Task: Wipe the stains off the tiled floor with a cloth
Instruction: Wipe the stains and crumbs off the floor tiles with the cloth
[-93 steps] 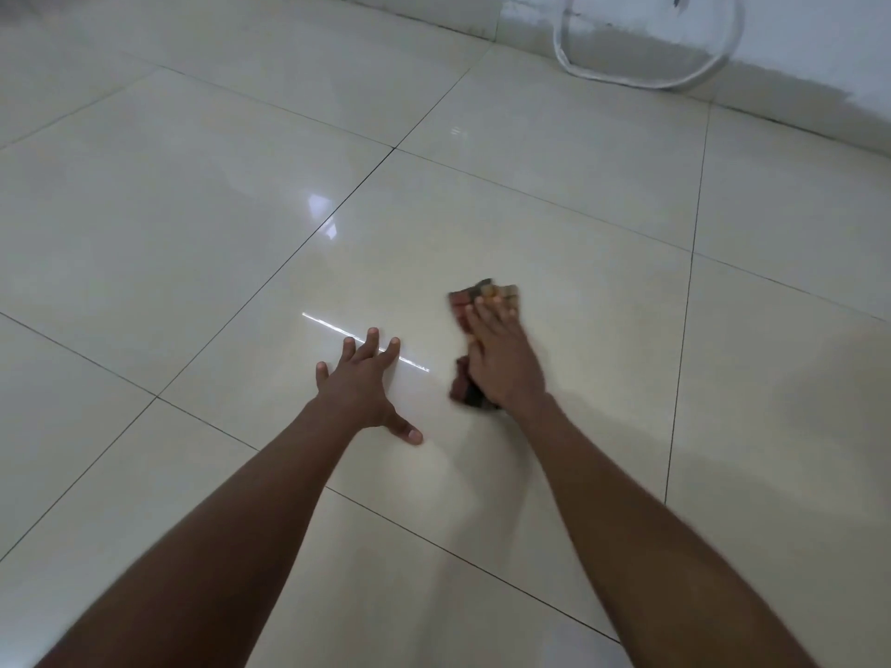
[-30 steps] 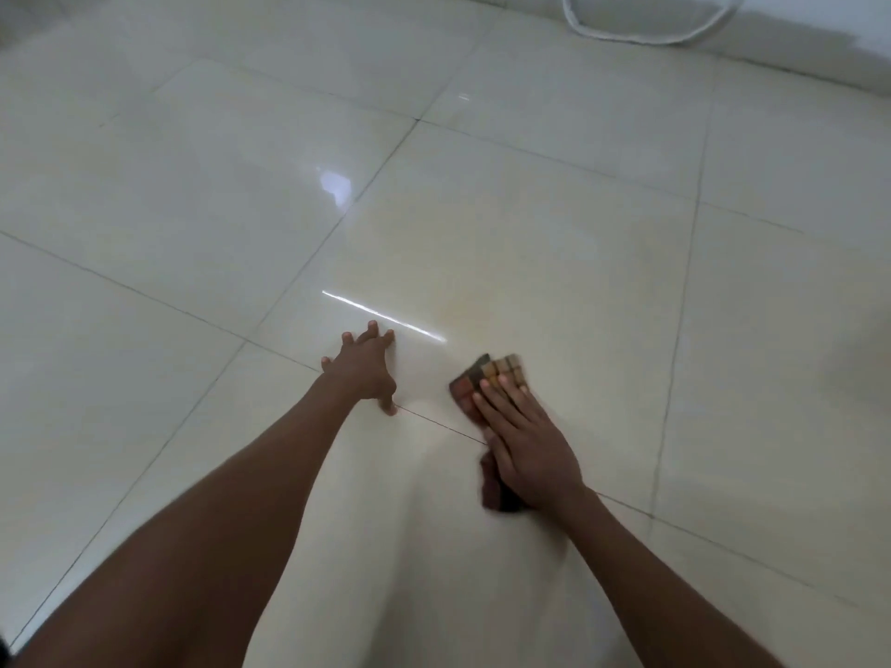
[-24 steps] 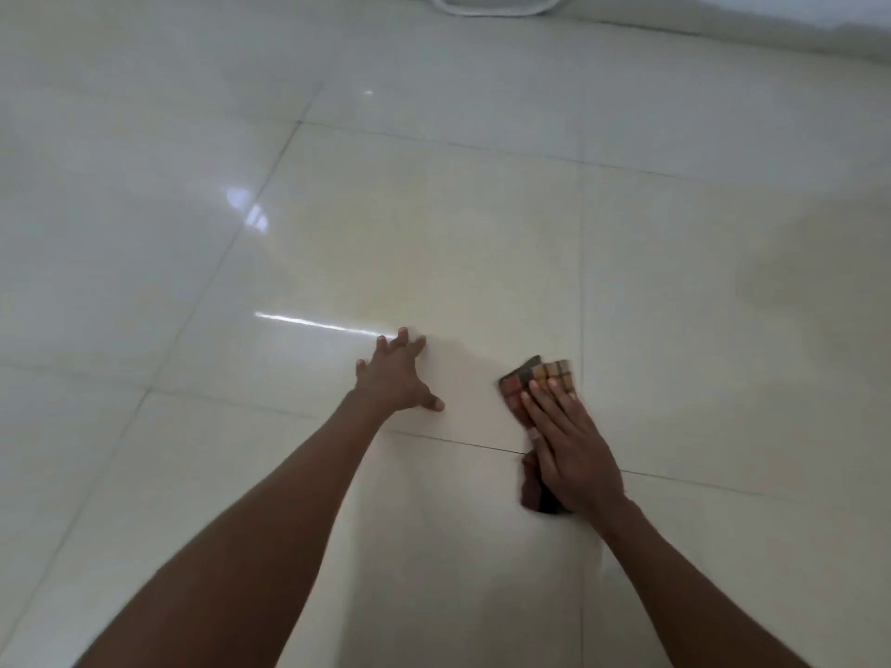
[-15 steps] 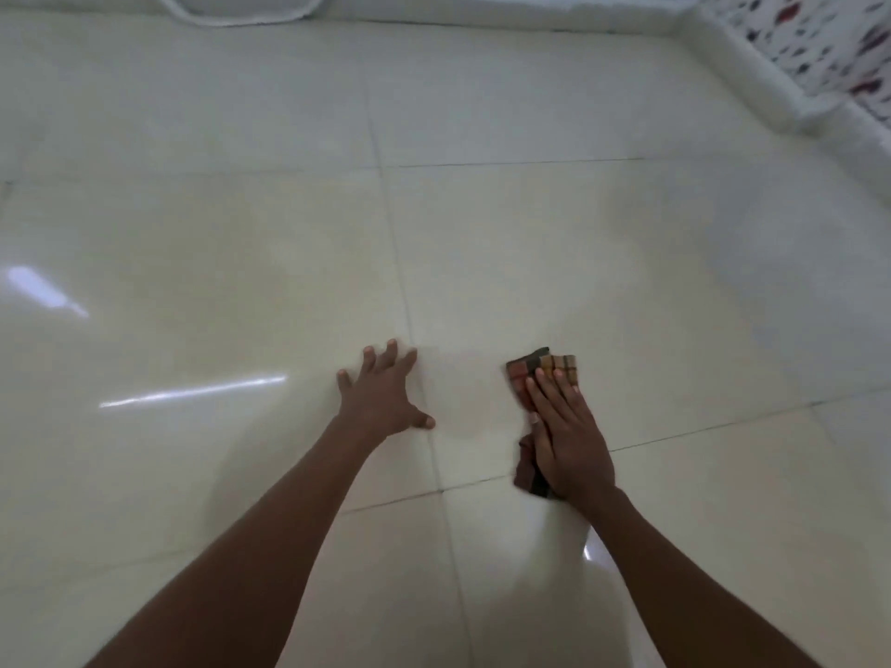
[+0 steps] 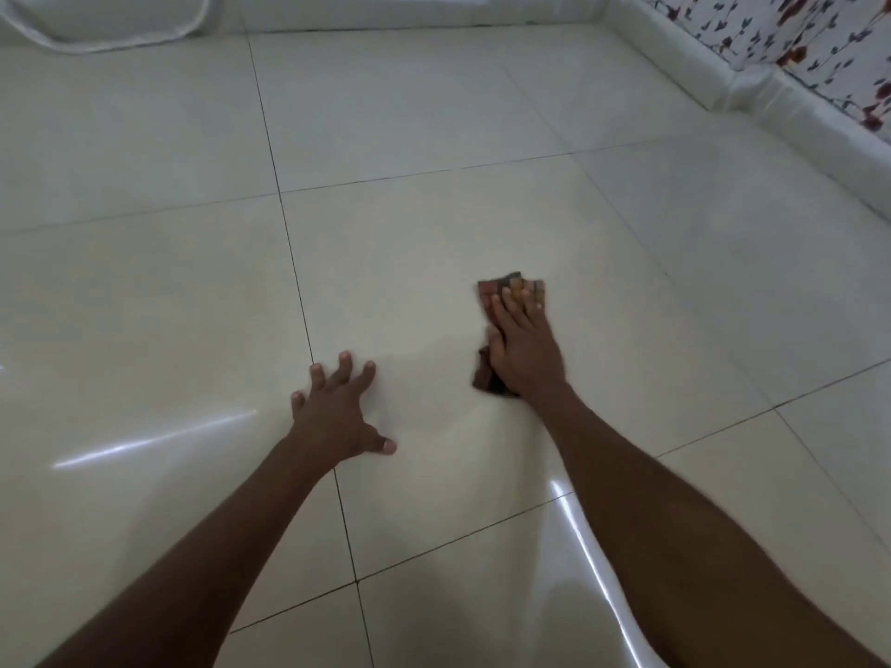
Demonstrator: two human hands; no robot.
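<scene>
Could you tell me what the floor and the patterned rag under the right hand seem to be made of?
The cream tiled floor looks like glazed ceramic or porcelain: mirror-like glare, thin grout lines. The reddish-brown checked rag seems soft woven fabric, matte and crumpled under the right hand.

The right hand (image 5: 523, 351) hides most of the cloth (image 5: 511, 284)

Two bare forearms reach into the head view from the lower edge, uncovered along all the length that shows; no sleeve edge appears. The left hand (image 5: 337, 417) and the right hand (image 5: 525, 349) are bare as well. The nails are short and pale at the fingertips (image 5: 343, 355). The outlines are slightly blurred.
</scene>
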